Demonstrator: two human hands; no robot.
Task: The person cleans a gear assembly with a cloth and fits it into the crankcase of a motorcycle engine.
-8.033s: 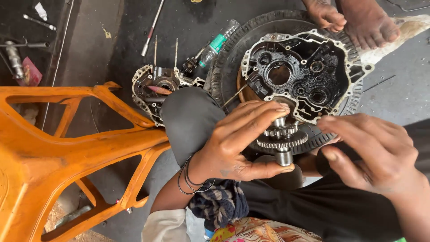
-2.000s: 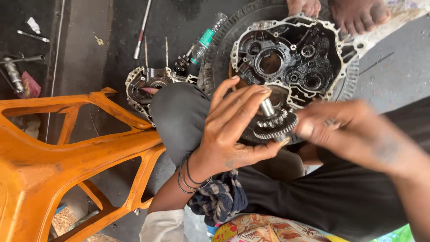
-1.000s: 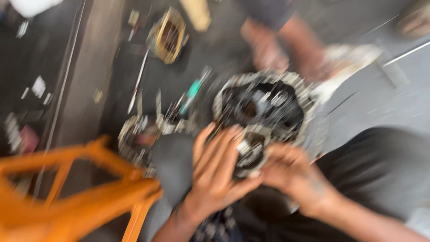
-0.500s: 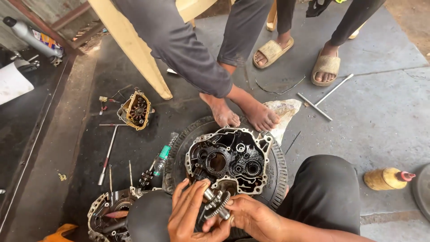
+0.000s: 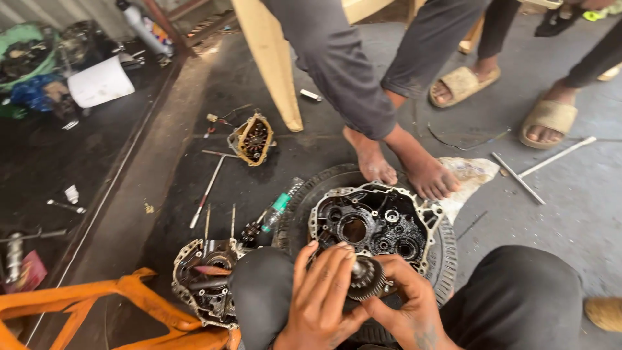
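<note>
Both hands are on the gear cluster, w/ the engine case as the landmark here. The cluster sits right at the near edge of the case, just in front of it, on the person's side.

Left hand: fingers spread and wrapped over the left side of the cluster, fingertips up near the case rim. Right hand: thumb and fingers pinched on the right side of the gears. So both are clamped on the same part, neither is loose. Can't see the palm side, so how firm is a guess.

Key bit imo: the cluster's shaft looks to point up-left, away from the person and toward the open bores in the case. The case lies straight ahead of the grip, touching or nearly touching, can't tell which. Left hand is a bit nearer the case.

Around it: case rests on a tire. Left of the case there's a second case half, then an orange stand. Beyond the case, another person's bare feet. Further left-up, a small cover and a T-handle wrench.
</note>
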